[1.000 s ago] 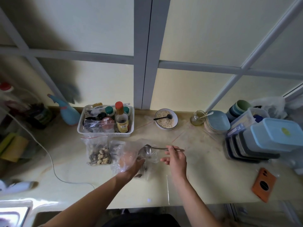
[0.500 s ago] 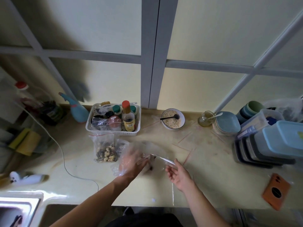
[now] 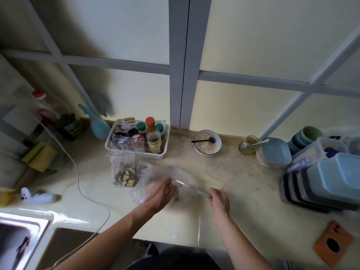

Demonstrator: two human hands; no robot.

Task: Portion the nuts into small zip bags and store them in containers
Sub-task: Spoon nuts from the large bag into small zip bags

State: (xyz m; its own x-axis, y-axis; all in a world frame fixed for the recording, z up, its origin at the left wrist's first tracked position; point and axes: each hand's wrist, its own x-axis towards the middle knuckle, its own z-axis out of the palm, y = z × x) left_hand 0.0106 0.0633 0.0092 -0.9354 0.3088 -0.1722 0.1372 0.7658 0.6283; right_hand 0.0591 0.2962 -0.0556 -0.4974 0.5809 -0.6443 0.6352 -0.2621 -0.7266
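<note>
Now both hands work at the centre of the frame on a small clear zip bag [image 3: 185,189] lying on the desk [image 3: 243,201]. The left hand [image 3: 160,192] pinches one end of the bag's top strip, and the right hand [image 3: 219,197] pinches the other end, so the strip stretches between them. Just left of the left hand, a larger clear bag of nuts [image 3: 124,172] stands upright in front of a white basket [image 3: 155,155] of bottles. Stacked containers [image 3: 327,184] sit at the right edge.
</note>
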